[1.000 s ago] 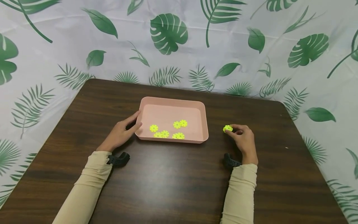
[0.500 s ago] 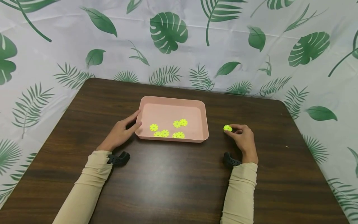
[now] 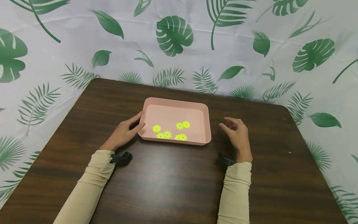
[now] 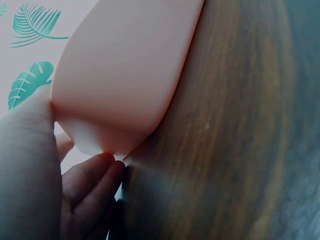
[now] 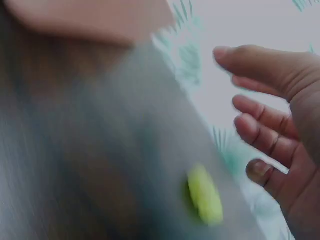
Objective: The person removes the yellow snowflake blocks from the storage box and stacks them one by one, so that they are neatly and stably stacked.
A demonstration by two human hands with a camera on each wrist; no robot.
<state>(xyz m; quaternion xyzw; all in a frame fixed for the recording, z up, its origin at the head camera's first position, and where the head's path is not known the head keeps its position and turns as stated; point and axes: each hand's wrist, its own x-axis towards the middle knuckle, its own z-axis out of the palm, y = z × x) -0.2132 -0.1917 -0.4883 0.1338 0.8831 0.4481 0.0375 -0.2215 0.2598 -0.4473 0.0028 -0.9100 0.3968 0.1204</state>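
Head view showed the right hand (image 3: 237, 133) with thumb and fingers parted, holding nothing; the bright yellow-green scalloped disc (image 5: 205, 195), pinched half a second earlier, apparently lay released on the dark wood-grained table (image 3: 167, 186), outside the shallow pink rectangular tray (image 3: 179, 111) whose left wall the left hand (image 3: 122, 133) pinched.

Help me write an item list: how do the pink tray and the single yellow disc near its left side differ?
The pink tray is a large, smooth rectangle with rounded corners; the yellow disc is small, round and notched at the edge. The pink tray is walled; the yellow disc looks flat. The left grip holds the pink tray, while no grip touches the yellow disc. Each seems to be one solid colour.
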